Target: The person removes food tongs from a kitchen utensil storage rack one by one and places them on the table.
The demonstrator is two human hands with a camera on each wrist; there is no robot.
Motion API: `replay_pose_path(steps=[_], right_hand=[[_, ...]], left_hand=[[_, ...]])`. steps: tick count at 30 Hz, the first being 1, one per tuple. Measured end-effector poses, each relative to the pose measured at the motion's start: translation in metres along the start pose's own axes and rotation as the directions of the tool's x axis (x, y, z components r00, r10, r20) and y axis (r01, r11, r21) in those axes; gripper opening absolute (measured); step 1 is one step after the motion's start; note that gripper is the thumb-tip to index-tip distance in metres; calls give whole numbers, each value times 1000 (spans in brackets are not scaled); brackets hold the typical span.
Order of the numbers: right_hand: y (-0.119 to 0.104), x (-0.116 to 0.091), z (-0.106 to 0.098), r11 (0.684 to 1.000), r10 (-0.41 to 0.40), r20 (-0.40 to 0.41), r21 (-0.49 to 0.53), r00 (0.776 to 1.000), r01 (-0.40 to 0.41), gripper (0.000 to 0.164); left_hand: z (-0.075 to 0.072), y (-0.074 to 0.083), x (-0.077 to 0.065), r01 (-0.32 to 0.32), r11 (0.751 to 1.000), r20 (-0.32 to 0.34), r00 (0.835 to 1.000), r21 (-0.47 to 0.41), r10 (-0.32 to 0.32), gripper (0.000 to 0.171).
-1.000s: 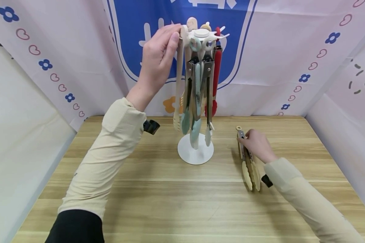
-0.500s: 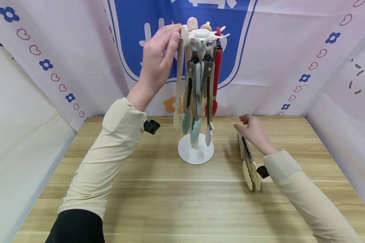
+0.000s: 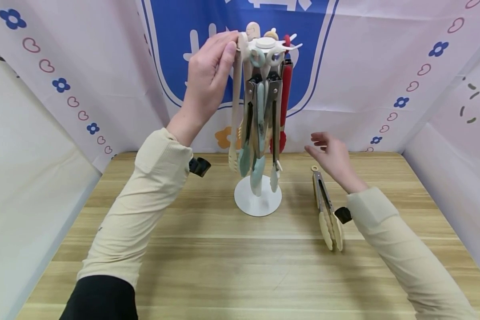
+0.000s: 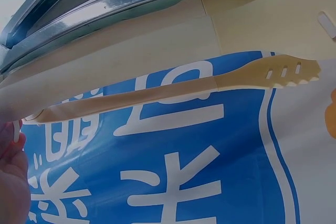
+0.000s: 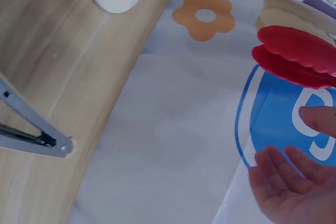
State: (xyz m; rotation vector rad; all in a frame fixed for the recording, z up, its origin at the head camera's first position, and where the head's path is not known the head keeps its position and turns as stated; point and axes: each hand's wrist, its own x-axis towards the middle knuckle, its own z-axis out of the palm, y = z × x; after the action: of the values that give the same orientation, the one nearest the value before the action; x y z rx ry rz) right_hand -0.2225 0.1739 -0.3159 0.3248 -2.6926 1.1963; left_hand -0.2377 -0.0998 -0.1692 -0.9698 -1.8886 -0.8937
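Tongs [image 3: 329,206] with cream tips, lying on wooden table [image 3: 224,275], right of white rack [image 3: 258,206]. Probably light, stiff, springy, slick along the steel, hardly fragile; best held around both arms near the ring end. At the rack's top, left hand [image 3: 209,66], gripping; exact part hidden. Right hand [image 3: 334,155] in air, holding nothing, thumb apart. Count: one rack, two hands, one loose pair of tongs, one hanging red pair [image 3: 286,89]; other hanging utensils too overlapped for counting.
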Motion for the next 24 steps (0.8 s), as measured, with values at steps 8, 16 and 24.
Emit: replay_pose_path(steps=[8,16,24], right_hand=[[-13,6,-1,995,-70,-65,63,995,74,41],[-22,10,-1,982,-122,-117,129,986,136,41],[-30,13,0,972,-152,-135,161,979,173,42]], left_hand=[[0,-1,0,1,1000,-1,1000,2,-1,29],[0,-1,0,-10,1000,-1,1000,7,10,30],[0,-1,-1,-9,1000,5,1000,9,9,30]])
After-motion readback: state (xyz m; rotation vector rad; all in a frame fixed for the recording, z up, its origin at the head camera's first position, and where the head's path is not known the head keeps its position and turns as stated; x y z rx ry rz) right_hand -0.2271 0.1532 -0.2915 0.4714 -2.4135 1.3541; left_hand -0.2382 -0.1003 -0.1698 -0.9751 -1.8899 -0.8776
